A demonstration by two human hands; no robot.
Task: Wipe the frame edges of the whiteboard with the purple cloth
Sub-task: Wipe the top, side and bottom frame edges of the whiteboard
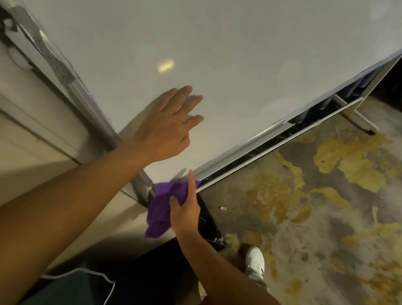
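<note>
The whiteboard (213, 35) fills the upper middle of the head view, tilted, with its silver frame running down the left side (58, 64) and along the bottom edge (248, 144). The two edges meet at the lower corner near the centre. My left hand (167, 126) lies flat on the board surface just above that corner, fingers spread. My right hand (184, 207) grips the purple cloth (160, 209) and presses it against the bottom corner of the frame, index finger pointing up along the edge.
A pen tray (303, 131) runs under the bottom edge. The board's white stand foot (360, 119) rests on the stained concrete floor (342, 214). A beige wall (13, 135) lies left. A white cable (104, 290) hangs below; my white shoe (254, 263) stands close to the board.
</note>
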